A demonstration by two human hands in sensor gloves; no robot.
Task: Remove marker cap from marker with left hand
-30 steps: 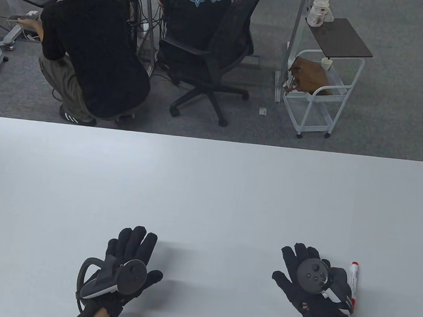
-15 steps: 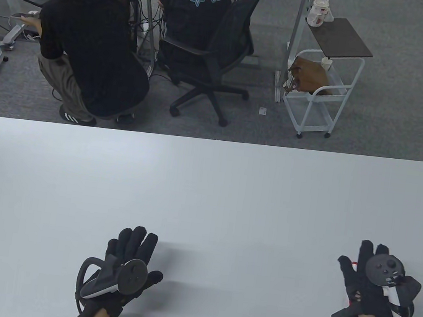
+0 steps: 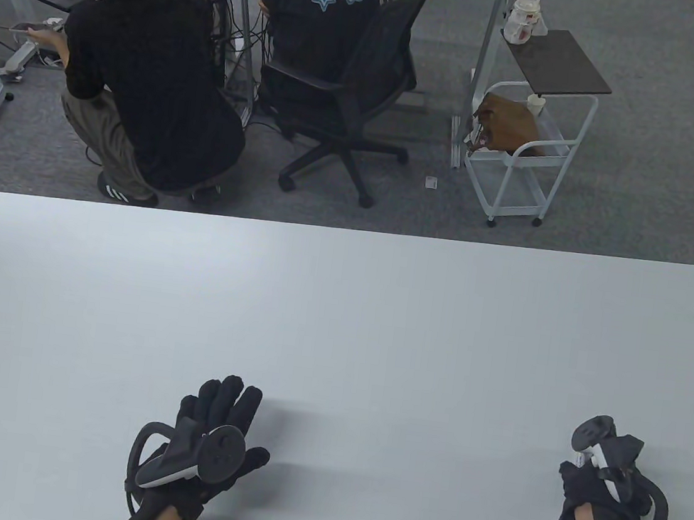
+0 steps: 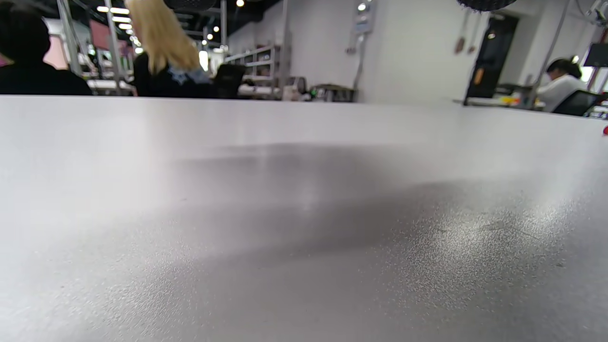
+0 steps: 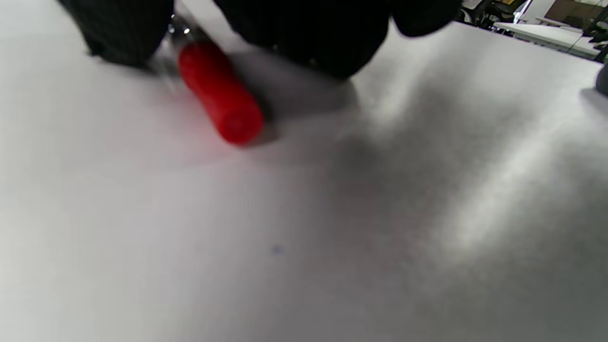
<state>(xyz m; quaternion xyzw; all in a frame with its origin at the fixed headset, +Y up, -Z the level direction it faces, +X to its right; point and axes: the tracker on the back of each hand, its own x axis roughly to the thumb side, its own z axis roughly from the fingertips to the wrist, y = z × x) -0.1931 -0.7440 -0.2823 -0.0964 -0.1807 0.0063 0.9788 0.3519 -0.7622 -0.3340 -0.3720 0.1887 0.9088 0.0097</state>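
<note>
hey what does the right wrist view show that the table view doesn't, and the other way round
Only the right wrist view shows the marker's red cap, lying by the right hand's gloved fingers on the table; whether they grip the marker is unclear. Only the table view shows the left hand resting flat with fingers spread, the right hand turned on its side, and the people and cart behind. Both show the white table.

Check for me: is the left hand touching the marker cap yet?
Apart. The table view shows the left hand lying flat on the table, far from the right hand; the right wrist view shows the red marker cap under the right hand's fingers.
</note>
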